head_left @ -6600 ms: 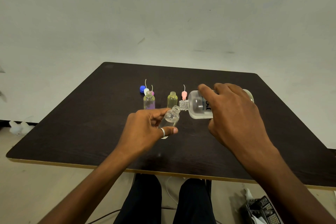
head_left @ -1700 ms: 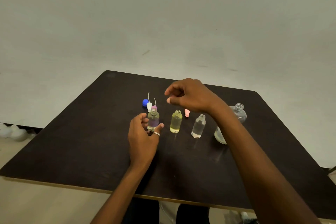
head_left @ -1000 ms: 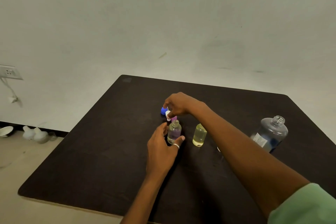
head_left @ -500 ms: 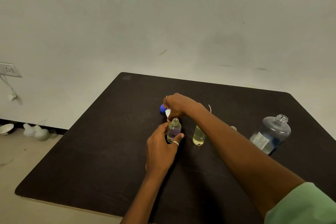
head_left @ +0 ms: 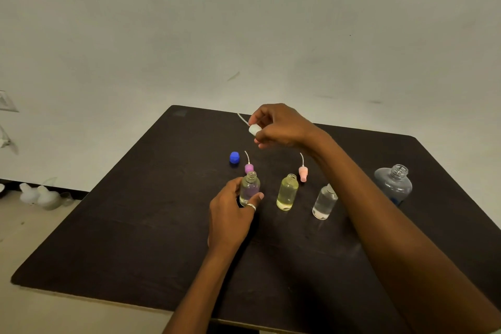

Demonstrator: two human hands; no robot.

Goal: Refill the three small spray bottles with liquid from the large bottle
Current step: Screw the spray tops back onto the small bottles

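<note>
A small bottle (head_left: 249,187) is steadied by the left hand (head_left: 230,218) while a white sprayer (head_left: 253,129) is pinched in the right hand (head_left: 282,126), apparently for refitting.

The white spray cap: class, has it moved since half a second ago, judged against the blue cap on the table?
Yes. The white spray cap was down beside the blue cap; now the right hand holds it above the table.

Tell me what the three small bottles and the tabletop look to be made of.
Small bottles: clear glass or hard plastic, glossy; liquid shows through, necks threaded. Tabletop: dark wood-look board, matt, with a pale edge, probably laminate.
</note>
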